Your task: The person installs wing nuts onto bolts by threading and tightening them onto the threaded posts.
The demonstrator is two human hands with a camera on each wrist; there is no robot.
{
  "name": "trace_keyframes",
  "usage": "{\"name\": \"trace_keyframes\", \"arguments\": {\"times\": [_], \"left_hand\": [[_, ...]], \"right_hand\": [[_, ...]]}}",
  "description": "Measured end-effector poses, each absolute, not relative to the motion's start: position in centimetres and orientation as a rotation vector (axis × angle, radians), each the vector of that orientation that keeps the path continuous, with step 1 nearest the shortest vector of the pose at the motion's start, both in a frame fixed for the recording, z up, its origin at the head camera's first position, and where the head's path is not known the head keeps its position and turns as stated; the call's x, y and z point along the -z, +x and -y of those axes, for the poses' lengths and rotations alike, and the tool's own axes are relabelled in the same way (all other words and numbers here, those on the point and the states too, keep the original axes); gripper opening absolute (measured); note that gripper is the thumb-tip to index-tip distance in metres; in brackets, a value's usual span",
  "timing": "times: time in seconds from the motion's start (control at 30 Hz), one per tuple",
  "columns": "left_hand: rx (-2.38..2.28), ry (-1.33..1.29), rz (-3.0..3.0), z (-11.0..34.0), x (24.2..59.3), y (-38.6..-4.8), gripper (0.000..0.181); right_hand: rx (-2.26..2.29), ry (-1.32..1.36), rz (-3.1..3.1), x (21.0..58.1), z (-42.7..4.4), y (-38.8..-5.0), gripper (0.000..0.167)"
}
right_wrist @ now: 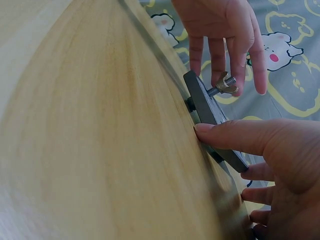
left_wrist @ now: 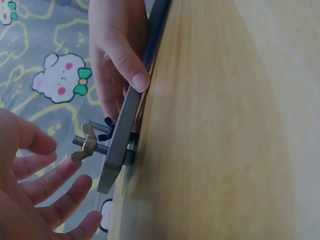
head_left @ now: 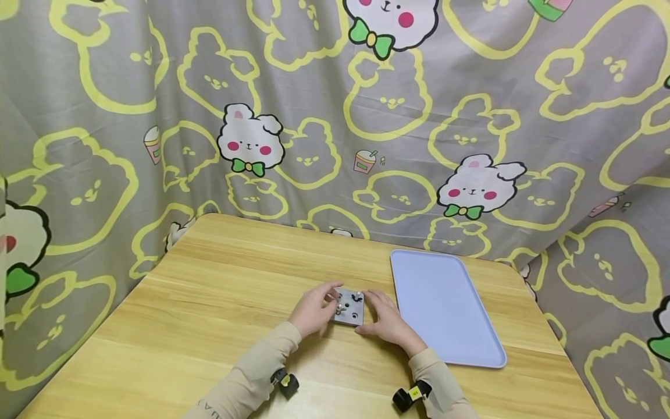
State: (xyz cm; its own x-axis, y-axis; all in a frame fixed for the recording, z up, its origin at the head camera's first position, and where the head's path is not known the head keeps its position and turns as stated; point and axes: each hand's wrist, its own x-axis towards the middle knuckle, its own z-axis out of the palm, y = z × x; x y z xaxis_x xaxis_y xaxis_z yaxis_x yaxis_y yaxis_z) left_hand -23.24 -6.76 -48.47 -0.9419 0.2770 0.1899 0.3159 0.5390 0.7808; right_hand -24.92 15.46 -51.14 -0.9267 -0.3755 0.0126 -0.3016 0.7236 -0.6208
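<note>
A square grey metal plate [head_left: 345, 318] with several holes lies on the wooden table, raised slightly on bolt heads beneath. Two bolts stand up through it. One carries a brass-coloured wing nut [left_wrist: 89, 141], the other a black wing nut [left_wrist: 107, 130]. My right hand [head_left: 388, 321] holds the plate at its right side, thumb [right_wrist: 215, 131] on the near edge and fingers toward the far corner. To the plate's left, my left hand [head_left: 313, 309] has its fingers spread and loosely bent close to the brass wing nut. In the left wrist view a small gap shows between them.
A pale blue rectangular tray [head_left: 439, 308] with a raised rim lies on the table [head_left: 209, 302], right of the plate. Behind the table hangs a grey patterned curtain [head_left: 314, 99], which also runs along both sides. Each forearm wears a black wrist camera [head_left: 285, 384].
</note>
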Motion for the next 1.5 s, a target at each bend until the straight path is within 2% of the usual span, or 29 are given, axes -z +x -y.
{"name": "trace_keyframes", "arguments": {"times": [0.23, 0.6, 1.0, 1.3, 1.5], "left_hand": [[1.300, -0.515, 2.762, 6.87, 48.30, -23.09, 0.053], [1.332, -0.419, 2.746, 6.78, 48.43, -23.12, 0.040], [1.314, -0.493, 2.785, 6.88, 48.41, -23.05, 0.054], [1.374, -0.357, 2.705, 6.88, 48.79, -23.29, 0.031], [1.633, -0.331, 2.654, 6.99, 48.84, -23.50, 0.027]], "right_hand": [[0.988, -0.553, -2.809, 51.11, -15.48, -24.94, 0.091], [0.984, -0.561, -2.808, 51.06, -15.51, -24.89, 0.091], [0.979, -0.561, -2.811, 51.25, -15.58, -24.98, 0.091], [0.994, -0.557, -2.807, 51.16, -15.52, -24.97, 0.092], [0.996, -0.551, -2.804, 51.04, -15.49, -24.85, 0.092]]}}
